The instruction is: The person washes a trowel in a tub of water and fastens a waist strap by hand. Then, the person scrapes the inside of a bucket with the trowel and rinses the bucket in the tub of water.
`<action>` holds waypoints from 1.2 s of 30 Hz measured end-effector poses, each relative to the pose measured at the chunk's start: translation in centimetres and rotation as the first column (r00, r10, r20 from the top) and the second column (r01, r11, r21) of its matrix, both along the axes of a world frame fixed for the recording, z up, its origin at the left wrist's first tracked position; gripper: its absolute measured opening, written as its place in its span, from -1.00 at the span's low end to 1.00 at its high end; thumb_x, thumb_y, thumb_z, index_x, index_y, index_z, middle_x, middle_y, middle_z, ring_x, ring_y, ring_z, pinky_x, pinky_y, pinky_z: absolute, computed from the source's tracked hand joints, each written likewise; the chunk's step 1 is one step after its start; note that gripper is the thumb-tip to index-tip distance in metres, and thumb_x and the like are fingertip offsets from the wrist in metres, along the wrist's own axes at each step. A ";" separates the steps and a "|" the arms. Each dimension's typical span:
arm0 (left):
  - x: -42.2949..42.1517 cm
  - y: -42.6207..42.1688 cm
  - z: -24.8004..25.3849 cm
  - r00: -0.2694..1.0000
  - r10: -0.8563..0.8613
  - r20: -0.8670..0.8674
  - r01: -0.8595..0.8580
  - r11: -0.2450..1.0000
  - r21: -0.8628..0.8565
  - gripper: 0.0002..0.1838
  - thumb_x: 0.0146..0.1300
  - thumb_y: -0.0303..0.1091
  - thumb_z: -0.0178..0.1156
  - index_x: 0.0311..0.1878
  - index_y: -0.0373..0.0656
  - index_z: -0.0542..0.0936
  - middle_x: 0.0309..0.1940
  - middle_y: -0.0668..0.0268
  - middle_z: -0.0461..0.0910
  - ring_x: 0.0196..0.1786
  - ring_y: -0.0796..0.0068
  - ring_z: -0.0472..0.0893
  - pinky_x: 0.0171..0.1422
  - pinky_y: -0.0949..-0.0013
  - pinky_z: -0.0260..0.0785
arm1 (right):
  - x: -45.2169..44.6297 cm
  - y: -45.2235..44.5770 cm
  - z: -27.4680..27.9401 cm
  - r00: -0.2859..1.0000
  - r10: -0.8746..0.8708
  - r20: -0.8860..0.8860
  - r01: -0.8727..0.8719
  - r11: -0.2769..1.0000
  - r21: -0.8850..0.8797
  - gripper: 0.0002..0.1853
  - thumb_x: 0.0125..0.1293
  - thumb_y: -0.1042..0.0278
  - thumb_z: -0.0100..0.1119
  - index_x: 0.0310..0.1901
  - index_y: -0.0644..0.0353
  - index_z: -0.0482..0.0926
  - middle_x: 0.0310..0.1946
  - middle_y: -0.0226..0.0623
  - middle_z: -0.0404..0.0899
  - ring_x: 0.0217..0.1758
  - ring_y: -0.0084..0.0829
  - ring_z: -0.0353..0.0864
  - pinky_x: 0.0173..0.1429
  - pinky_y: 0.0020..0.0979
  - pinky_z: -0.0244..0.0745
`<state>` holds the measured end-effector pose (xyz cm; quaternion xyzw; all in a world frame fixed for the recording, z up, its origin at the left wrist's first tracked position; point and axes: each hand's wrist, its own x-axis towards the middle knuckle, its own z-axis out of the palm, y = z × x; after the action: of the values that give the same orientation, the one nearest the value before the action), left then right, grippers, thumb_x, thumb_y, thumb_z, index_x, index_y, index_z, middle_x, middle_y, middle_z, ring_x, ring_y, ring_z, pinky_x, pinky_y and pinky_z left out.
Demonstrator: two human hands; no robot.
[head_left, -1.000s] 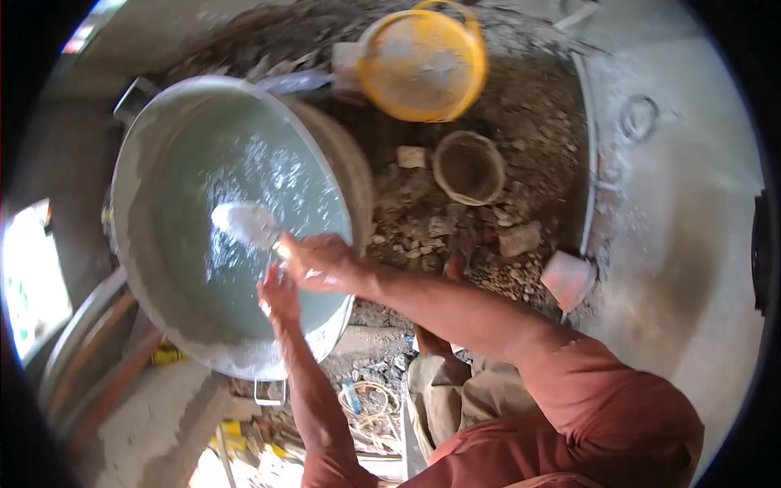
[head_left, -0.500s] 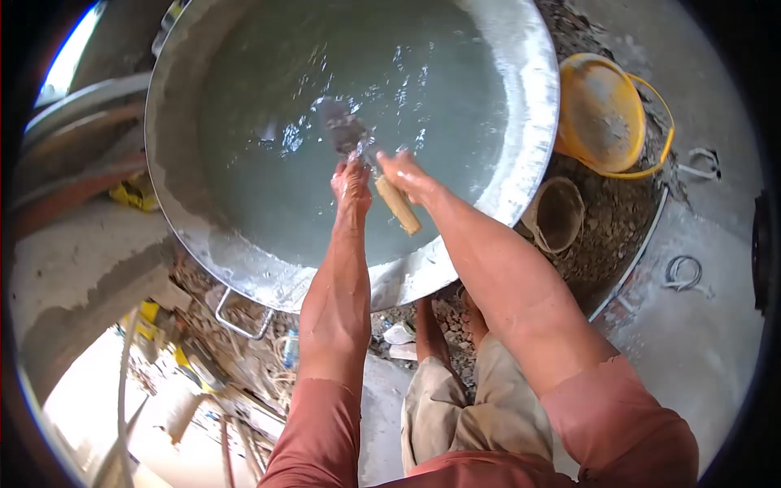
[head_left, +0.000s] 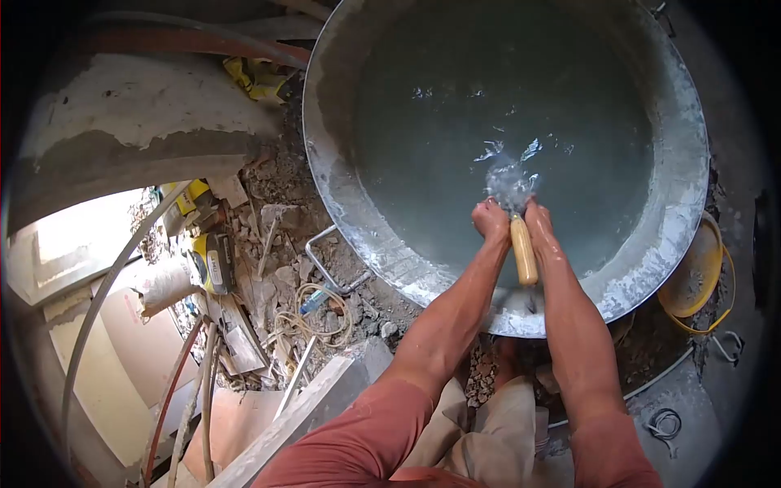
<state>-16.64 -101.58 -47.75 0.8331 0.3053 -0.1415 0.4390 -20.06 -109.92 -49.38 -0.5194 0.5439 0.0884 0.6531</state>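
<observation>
A wide metal tub (head_left: 683,179) holds cloudy grey-green water (head_left: 504,89). Inside its near side, a trowel with a wooden handle (head_left: 524,252) points back toward me, its blade blurred in splashing water. My left hand (head_left: 491,220) is at the left of the trowel's neck, fingers curled at the water's surface. On the other side of the handle, my right hand (head_left: 538,218) is close against it, its fingers partly hidden by the splash. The wooden handle lies between my wrists. What each hand's fingers grip is hard to make out.
Rubble (head_left: 285,281) covers the ground left of the tub, with a coiled hose (head_left: 346,325) and a metal tub handle (head_left: 313,248) there. Yellow-black bags (head_left: 213,262), boards and poles stand farther left. A yellow bucket (head_left: 695,281) is at the right; a wire coil (head_left: 665,424) lies below it.
The view has swung left, so the tub appears farther right. The trowel, raised above the water a second ago, is now down at the water, with both hands beside its neck.
</observation>
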 end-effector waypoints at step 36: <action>-6.1 13.6 15.1 0.670 -0.710 0.217 0.608 0.692 0.388 -0.56 0.46 -0.14 0.15 -0.50 -0.22 0.38 -0.62 0.33 0.40 -0.57 0.49 0.45 -0.36 0.33 0.32 | -44.6 -10.8 -2.3 0.764 -0.615 -0.194 0.606 0.788 -0.110 -0.45 0.51 0.27 0.04 0.45 0.10 0.16 0.23 -0.05 0.41 0.20 -0.14 0.49 0.06 -0.08 0.57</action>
<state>-22.76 -88.03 -32.66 0.9514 -0.0865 -0.0960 0.2797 -64.65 -120.76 -51.70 -0.3144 0.7535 -0.0830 0.5714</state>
